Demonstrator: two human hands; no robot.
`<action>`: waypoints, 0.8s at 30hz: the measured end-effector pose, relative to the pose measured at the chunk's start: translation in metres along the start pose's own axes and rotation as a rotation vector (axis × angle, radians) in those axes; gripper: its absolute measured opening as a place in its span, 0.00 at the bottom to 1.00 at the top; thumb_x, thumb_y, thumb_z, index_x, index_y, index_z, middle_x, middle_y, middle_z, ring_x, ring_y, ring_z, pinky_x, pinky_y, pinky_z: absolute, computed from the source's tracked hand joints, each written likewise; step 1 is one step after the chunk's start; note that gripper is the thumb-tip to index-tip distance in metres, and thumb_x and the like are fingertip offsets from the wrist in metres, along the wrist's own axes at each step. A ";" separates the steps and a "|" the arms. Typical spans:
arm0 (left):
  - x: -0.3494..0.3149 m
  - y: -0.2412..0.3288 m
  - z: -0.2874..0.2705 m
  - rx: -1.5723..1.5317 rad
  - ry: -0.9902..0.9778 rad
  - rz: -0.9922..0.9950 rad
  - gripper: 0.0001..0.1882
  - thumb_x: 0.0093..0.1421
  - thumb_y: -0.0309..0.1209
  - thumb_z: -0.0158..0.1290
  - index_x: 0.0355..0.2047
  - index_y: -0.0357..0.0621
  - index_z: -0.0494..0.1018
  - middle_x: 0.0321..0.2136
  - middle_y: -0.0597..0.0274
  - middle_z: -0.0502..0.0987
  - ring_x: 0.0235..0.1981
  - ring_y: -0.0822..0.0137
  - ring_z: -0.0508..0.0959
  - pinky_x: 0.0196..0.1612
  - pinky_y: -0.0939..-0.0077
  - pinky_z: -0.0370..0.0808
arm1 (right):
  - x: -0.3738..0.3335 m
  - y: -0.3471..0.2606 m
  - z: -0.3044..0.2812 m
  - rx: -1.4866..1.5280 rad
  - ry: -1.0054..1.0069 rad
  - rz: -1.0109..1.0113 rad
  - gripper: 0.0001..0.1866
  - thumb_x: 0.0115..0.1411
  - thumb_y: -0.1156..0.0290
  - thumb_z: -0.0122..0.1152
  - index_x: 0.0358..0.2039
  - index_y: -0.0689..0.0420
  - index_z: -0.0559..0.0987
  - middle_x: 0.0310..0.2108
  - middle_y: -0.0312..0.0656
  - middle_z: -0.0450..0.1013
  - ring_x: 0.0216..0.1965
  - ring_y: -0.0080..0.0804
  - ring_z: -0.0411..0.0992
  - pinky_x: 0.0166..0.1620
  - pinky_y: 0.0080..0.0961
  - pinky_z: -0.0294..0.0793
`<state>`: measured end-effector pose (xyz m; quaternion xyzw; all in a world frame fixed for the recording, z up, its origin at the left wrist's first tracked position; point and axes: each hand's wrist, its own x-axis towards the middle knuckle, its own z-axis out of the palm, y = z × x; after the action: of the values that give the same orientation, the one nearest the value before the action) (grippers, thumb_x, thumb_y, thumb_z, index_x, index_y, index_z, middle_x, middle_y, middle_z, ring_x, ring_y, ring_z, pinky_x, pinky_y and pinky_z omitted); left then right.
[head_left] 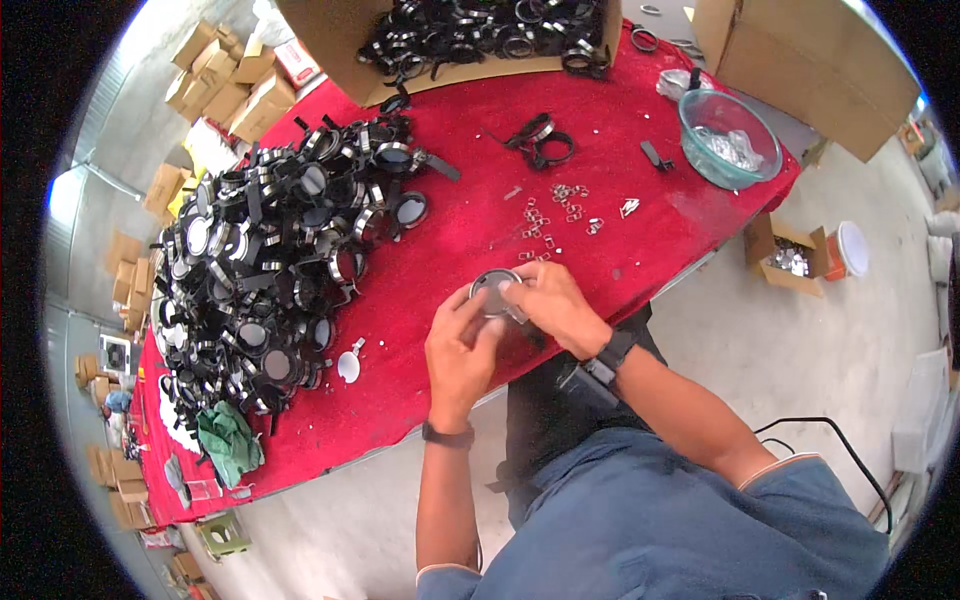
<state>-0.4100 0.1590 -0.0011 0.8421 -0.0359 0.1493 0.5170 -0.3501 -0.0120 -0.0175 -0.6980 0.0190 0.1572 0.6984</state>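
Both my hands hold a round, metal-rimmed disc (493,291) just above the near edge of the red-covered table (400,290). My left hand (460,360) grips it from the left, fingers bent around the rim. From the right, my right hand (560,308) pinches its other side. A dark strap-like piece hangs below the disc, partly hidden by the fingers. Beyond my hands lie several small metal buckle loops (535,222). To the left spreads a large heap of black straps with round discs (290,240). A loose pale disc (348,368) lies beside the heap.
A cardboard box (330,50) full of similar straps stands at the back. Two strap loops (553,148) lie in front of it. At the right are a clear bowl (728,140) and a floor box (775,265) of metal parts. A green cloth (230,440) lies front left.
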 end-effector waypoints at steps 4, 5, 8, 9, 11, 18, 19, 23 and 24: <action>0.002 -0.007 -0.001 -0.576 0.027 -0.496 0.16 0.76 0.32 0.55 0.57 0.34 0.77 0.46 0.52 0.85 0.42 0.64 0.87 0.45 0.67 0.88 | -0.007 0.005 0.014 -0.121 0.103 -0.072 0.21 0.62 0.62 0.69 0.47 0.67 0.85 0.40 0.59 0.84 0.43 0.51 0.85 0.48 0.44 0.82; 0.004 -0.012 -0.008 -0.662 -0.053 -0.585 0.16 0.76 0.33 0.54 0.57 0.34 0.77 0.44 0.53 0.85 0.41 0.64 0.87 0.44 0.67 0.88 | -0.011 0.004 0.016 -0.161 0.131 -0.085 0.21 0.62 0.62 0.69 0.47 0.67 0.84 0.41 0.60 0.84 0.45 0.54 0.84 0.49 0.45 0.81; 0.010 -0.012 -0.017 -0.673 -0.179 -0.670 0.15 0.77 0.35 0.52 0.53 0.35 0.78 0.40 0.56 0.86 0.38 0.64 0.87 0.42 0.68 0.88 | -0.019 -0.010 0.017 -0.255 0.122 -0.094 0.22 0.62 0.61 0.70 0.49 0.67 0.83 0.43 0.63 0.83 0.48 0.59 0.83 0.53 0.49 0.80; 0.012 -0.012 -0.016 -0.641 -0.176 -0.670 0.15 0.76 0.34 0.52 0.52 0.34 0.79 0.39 0.57 0.85 0.37 0.65 0.87 0.42 0.69 0.88 | -0.019 -0.010 0.019 -0.255 0.127 -0.100 0.22 0.62 0.61 0.70 0.49 0.67 0.83 0.43 0.63 0.83 0.48 0.59 0.83 0.53 0.49 0.80; 0.015 -0.013 -0.014 -0.588 -0.170 -0.671 0.15 0.76 0.33 0.52 0.53 0.33 0.78 0.39 0.56 0.85 0.37 0.64 0.87 0.42 0.67 0.89 | -0.018 -0.009 0.022 -0.272 0.140 -0.105 0.23 0.62 0.61 0.70 0.49 0.67 0.83 0.43 0.63 0.83 0.48 0.60 0.82 0.53 0.49 0.80; 0.028 -0.012 -0.008 0.027 -0.045 -0.204 0.21 0.71 0.29 0.56 0.61 0.30 0.75 0.55 0.44 0.82 0.56 0.51 0.82 0.63 0.57 0.78 | 0.017 0.010 0.023 -0.250 0.274 -0.098 0.24 0.59 0.58 0.69 0.45 0.67 0.84 0.42 0.63 0.83 0.47 0.60 0.82 0.53 0.48 0.80; 0.028 -0.011 -0.006 0.226 0.008 0.032 0.23 0.70 0.29 0.58 0.62 0.30 0.75 0.58 0.43 0.81 0.61 0.49 0.80 0.68 0.56 0.74 | 0.023 0.010 0.023 -0.284 0.326 -0.119 0.24 0.58 0.58 0.68 0.45 0.67 0.84 0.42 0.63 0.83 0.47 0.60 0.82 0.53 0.48 0.80; 0.019 0.000 -0.008 0.176 -0.259 0.016 0.32 0.59 0.30 0.68 0.63 0.34 0.76 0.64 0.44 0.78 0.70 0.50 0.73 0.74 0.59 0.66 | 0.025 0.005 0.030 -0.292 0.325 -0.050 0.24 0.61 0.56 0.68 0.44 0.67 0.84 0.41 0.63 0.83 0.46 0.60 0.83 0.52 0.49 0.80; 0.016 0.003 -0.006 0.192 -0.240 -0.004 0.33 0.57 0.29 0.69 0.63 0.34 0.76 0.64 0.43 0.78 0.70 0.50 0.73 0.74 0.59 0.67 | 0.025 0.006 0.030 -0.293 0.294 -0.068 0.23 0.62 0.56 0.67 0.43 0.66 0.84 0.40 0.62 0.83 0.46 0.61 0.83 0.52 0.49 0.80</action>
<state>-0.3963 0.1640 0.0088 0.8994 -0.0812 0.0492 0.4266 -0.3333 0.0217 -0.0290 -0.8078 0.0742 0.0310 0.5840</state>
